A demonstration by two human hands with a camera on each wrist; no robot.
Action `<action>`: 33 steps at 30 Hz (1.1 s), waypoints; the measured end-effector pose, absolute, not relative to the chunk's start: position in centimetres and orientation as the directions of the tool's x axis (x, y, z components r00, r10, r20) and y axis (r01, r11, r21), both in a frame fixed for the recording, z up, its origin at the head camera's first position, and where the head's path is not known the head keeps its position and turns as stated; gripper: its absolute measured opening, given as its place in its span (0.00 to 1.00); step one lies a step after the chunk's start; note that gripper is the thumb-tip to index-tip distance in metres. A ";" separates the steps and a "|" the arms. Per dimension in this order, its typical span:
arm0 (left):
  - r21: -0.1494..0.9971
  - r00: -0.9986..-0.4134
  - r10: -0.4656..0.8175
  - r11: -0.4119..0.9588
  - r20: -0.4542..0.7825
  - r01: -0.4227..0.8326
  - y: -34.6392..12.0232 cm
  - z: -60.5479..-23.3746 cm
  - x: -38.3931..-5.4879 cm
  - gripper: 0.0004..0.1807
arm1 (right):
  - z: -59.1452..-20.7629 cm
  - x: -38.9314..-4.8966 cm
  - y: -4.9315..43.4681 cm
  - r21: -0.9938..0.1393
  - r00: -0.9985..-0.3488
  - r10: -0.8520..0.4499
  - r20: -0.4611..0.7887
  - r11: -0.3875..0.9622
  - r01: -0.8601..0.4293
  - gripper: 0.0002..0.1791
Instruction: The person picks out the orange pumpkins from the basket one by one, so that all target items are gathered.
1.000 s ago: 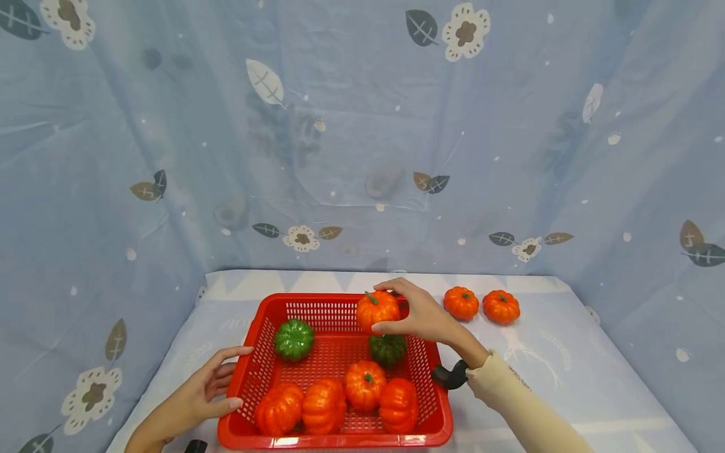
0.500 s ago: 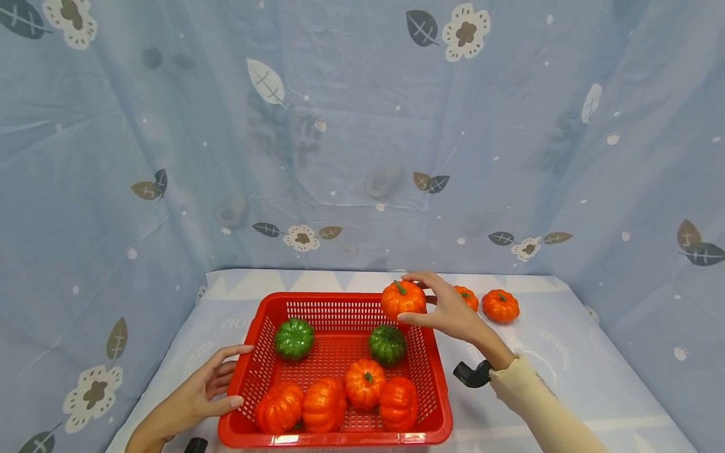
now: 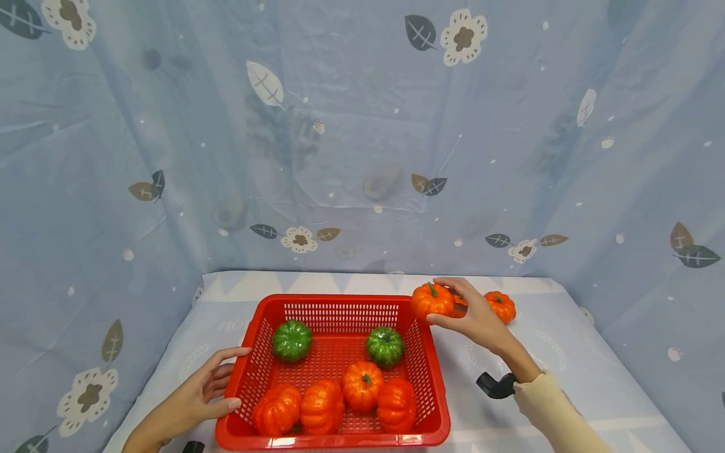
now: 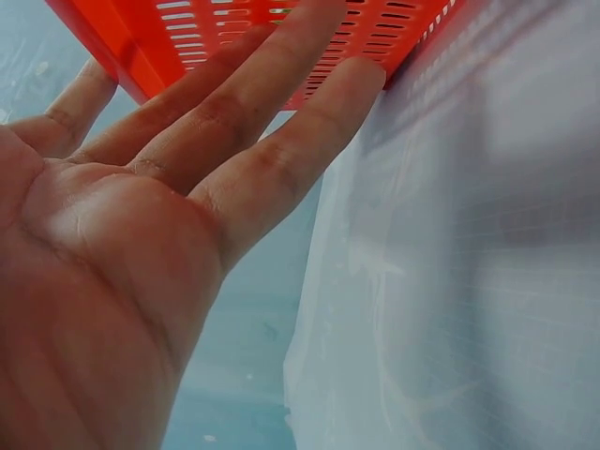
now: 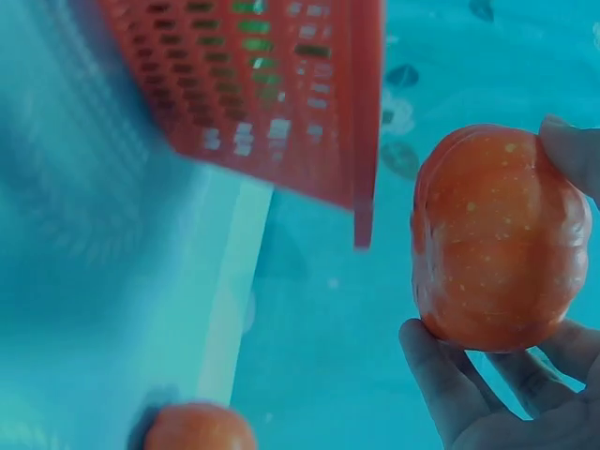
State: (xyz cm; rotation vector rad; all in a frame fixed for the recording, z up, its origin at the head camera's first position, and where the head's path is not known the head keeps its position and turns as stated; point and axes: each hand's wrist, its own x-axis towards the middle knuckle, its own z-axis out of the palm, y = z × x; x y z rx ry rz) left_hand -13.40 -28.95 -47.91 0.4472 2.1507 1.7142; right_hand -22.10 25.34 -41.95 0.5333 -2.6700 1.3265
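Observation:
A small orange pumpkin (image 3: 432, 303) with a green stem is pinched between the thumb and fingers of my right hand (image 3: 478, 322), raised over the back right corner of the red plastic basket (image 3: 351, 442). The right wrist view shows this pumpkin (image 5: 502, 239) beside the basket wall (image 5: 309, 159). My left hand (image 3: 195, 396) has its fingers stretched to the basket's left side, fingertips at the perforated wall (image 4: 216, 28). Inside the basket are two green pumpkins, one at left (image 3: 292, 341) and another at right (image 3: 385, 347), with several orange pumpkins (image 3: 322, 406) along the front.
On the table (image 3: 481, 402), right of the basket, an orange pumpkin (image 3: 501, 307) stands in sight; another (image 3: 461, 307) is partly hidden behind my right hand. Blue patterned cloth (image 3: 362, 157) rises behind the table and at both sides.
My right hand has carried the orange pumpkin rightward from above the basket to its right rim, uncovering the right green pumpkin. The left hand has stayed at the basket's left side.

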 end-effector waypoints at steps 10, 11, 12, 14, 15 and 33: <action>0.975 -0.888 0.452 0.220 -0.084 0.020 -29.0 -48.1 -13.6 0.41 | -43.4 -22.3 30.1 -0.805 -0.967 -0.148 0.209 0.535 -0.256 0.41; 0.976 -0.885 0.459 0.218 -0.079 0.026 -29.0 -48.1 -13.6 0.41 | -43.6 -22.2 30.7 -0.810 -0.971 -0.132 0.198 0.536 -0.238 0.42; 0.976 -0.885 0.459 0.218 -0.081 0.024 -29.0 -48.1 -13.5 0.41 | -43.8 -22.1 31.2 -0.811 -0.976 -0.115 0.187 0.542 -0.219 0.42; 0.975 -0.885 0.458 0.219 -0.088 0.017 -29.0 -48.1 -13.5 0.41 | -44.1 -21.9 32.3 -0.802 -0.982 -0.080 0.170 0.569 -0.185 0.43; 0.975 -0.885 0.456 0.222 -0.090 0.015 -28.9 -48.0 -13.5 0.41 | -44.2 -21.8 32.8 -0.797 -0.984 -0.064 0.166 0.580 -0.172 0.43; 0.974 -0.895 0.432 0.225 -0.112 -0.013 -28.9 -48.1 -13.4 0.41 | -47.0 -21.8 40.7 -0.767 -0.972 0.191 0.140 0.641 0.016 0.52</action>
